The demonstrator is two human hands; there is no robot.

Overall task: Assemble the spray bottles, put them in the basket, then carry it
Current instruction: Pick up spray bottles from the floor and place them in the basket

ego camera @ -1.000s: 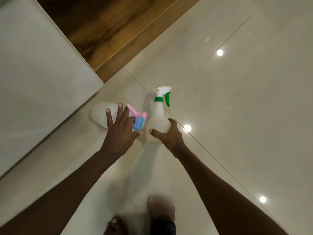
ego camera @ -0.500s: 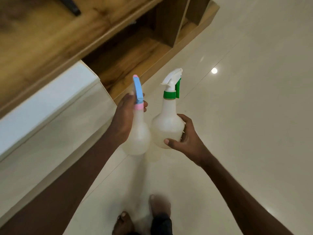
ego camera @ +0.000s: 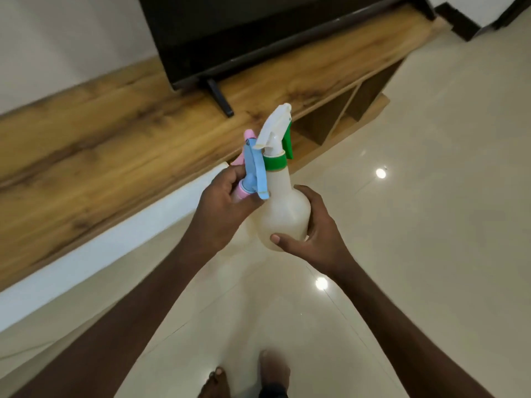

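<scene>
Tiled floor (ego camera: 431,196), hands gripping bottles (both upright)

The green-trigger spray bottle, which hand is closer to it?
Right. The right hand grips the round body of the green-trigger spray bottle. The left hand is beside it, gripping the neck of the blue-and-pink spray bottle.

- The body of the blue-and-pink spray bottle (ego camera: 253,168) is largely hidden behind the left hand (ego camera: 227,205).
- The television (ego camera: 273,33) is cut off by the top edge (only its lower part is seen).
- The feet (ego camera: 244,380) are cropped at the bottom edge.
</scene>
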